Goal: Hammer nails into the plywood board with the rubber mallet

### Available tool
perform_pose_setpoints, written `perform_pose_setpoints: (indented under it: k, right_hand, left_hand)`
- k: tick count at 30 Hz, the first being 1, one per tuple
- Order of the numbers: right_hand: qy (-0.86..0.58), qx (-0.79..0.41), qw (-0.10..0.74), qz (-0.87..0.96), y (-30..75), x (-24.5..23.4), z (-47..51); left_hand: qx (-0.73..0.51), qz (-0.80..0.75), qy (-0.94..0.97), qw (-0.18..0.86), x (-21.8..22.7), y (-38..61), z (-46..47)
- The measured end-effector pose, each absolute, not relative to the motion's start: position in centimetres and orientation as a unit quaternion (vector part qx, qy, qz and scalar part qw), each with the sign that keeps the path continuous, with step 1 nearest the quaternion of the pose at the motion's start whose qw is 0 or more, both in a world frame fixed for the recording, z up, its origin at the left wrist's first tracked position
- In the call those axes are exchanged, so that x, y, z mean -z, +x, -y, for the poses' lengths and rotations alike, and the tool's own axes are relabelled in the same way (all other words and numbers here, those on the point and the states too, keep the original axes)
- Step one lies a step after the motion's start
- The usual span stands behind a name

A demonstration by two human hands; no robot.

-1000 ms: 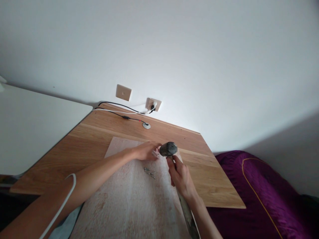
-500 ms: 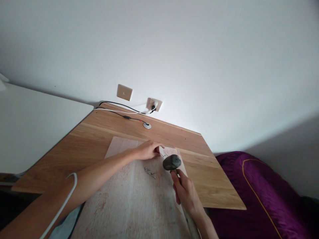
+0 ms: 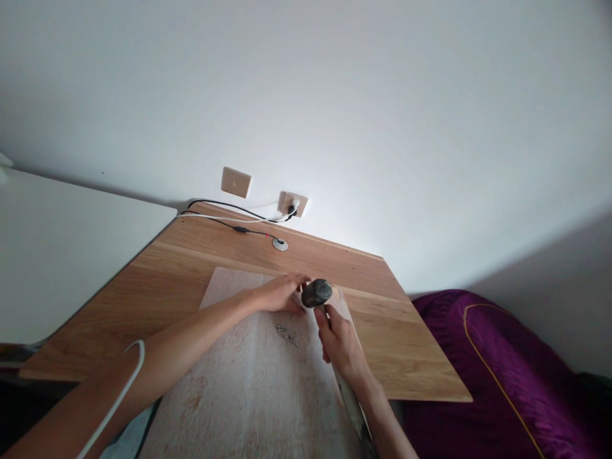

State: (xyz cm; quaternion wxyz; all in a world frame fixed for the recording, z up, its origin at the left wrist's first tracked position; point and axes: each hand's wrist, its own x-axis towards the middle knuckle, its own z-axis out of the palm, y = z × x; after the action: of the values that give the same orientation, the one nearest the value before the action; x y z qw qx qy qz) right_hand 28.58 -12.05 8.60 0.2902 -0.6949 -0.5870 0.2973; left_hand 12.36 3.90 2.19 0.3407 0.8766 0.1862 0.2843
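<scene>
A pale, worn wooden board (image 3: pixel 248 389) lies on a wooden desk (image 3: pixel 191 268). My right hand (image 3: pixel 339 344) is wrapped round the handle of a hammer, whose dark head (image 3: pixel 316 292) sits low over the board's far end. My left hand (image 3: pixel 280 293) rests on the board right beside the hammer head, fingers pinched together; what they hold is hidden. Several loose nails (image 3: pixel 285 331) lie on the board between my hands.
Black and white cables (image 3: pixel 229 217) run from a wall socket (image 3: pixel 291 204) across the desk's far edge to a round grommet (image 3: pixel 280 244). A white surface (image 3: pixel 62 255) adjoins on the left. Purple fabric (image 3: pixel 482 370) lies to the right. A white cord (image 3: pixel 119 395) crosses my left arm.
The hammer head, drawn back toward me half a second ago, has come forward and down again next to my left fingers. My left hand has stayed in place.
</scene>
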Motion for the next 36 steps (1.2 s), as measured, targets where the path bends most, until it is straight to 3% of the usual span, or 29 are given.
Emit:
perform_pose_setpoints:
  k: [10, 19, 36]
  right_hand:
    - [-0.722, -0.307, 0.266, 0.560, 30.9, -6.7, 16.0]
    - [-0.698, -0.280, 0.303, 0.585, 29.1, -9.5, 12.4]
    - [-0.718, -0.295, 0.258, 0.576, 30.1, -6.3, 15.7]
  left_hand:
    - [-0.290, -0.230, 0.852, 0.370, -2.8, 12.8, -3.5]
    - [-0.268, -0.173, 0.876, 0.362, -2.6, 12.4, -3.7]
    - [-0.291, -0.238, 0.853, 0.362, -2.9, 12.8, -3.3]
